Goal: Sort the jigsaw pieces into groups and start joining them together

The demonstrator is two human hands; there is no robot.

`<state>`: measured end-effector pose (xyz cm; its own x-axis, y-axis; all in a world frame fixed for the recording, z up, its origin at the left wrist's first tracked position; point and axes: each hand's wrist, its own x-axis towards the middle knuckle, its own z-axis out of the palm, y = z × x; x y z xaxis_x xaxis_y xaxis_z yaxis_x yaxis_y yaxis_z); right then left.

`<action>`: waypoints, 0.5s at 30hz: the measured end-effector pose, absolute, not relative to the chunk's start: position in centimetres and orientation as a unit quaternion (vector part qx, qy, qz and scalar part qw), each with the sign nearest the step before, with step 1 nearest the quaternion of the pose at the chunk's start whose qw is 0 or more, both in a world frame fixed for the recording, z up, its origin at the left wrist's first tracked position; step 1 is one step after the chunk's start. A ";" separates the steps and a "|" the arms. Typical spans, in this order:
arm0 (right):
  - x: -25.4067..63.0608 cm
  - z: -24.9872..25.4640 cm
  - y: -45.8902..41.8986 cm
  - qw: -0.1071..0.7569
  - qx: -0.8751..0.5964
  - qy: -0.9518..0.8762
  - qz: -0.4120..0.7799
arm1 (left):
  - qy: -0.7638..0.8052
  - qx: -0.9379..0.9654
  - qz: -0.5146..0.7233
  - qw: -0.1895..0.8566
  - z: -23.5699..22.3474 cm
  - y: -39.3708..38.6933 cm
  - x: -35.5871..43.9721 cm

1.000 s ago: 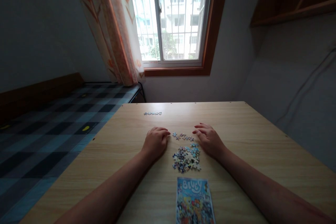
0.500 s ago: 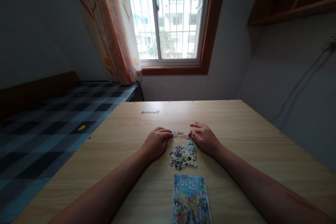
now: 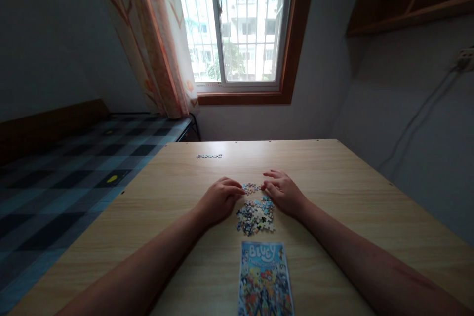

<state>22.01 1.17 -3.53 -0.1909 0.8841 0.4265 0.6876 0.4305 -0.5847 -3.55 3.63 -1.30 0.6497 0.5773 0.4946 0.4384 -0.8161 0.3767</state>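
Observation:
On the wooden table (image 3: 351, 192), my left hand (image 3: 219, 199) and my right hand (image 3: 283, 193) rest palm down on either side of a small cluster of joined puzzle pieces (image 3: 251, 188). Both hands' fingertips touch or nearly touch that cluster. Left fingers are curled together; right fingers are stretched forward and slightly apart. Just below the hands lies a loose pile of puzzle pieces (image 3: 255, 216). A colourful picture card (image 3: 265, 279) reading "Bluey" lies nearest to me.
A short strip of joined pieces (image 3: 209, 156) lies near the table's far left edge. A bed with a dark checked cover (image 3: 66, 182) stands left of the table. Window (image 3: 237, 19), curtain (image 3: 155, 34) and wall lie beyond; a wooden shelf (image 3: 403, 0) hangs upper right.
Both hands have slid inward toward each other, closing the gap around the small row of pieces, which now looks more bunched. The camera view shifted slightly.

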 end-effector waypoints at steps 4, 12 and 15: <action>22.5 -3.2 1.1 0.390 -0.501 -0.751 0.182 | 0.265 0.907 0.302 0.122 -1.1 3.3 -3.5; 23.9 -2.3 0.7 0.324 -0.463 -0.787 0.247 | 0.286 0.900 0.305 0.123 -1.0 3.2 -3.6; 23.9 -2.0 0.5 0.299 -0.453 -0.804 0.243 | 0.300 0.896 0.303 0.123 -1.0 3.3 -3.7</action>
<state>23.91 0.51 -2.02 -0.4107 0.8738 0.2604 0.5834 0.4713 -0.6615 -3.70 3.31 -1.04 0.6358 0.6127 0.4695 0.4637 -0.7894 0.4022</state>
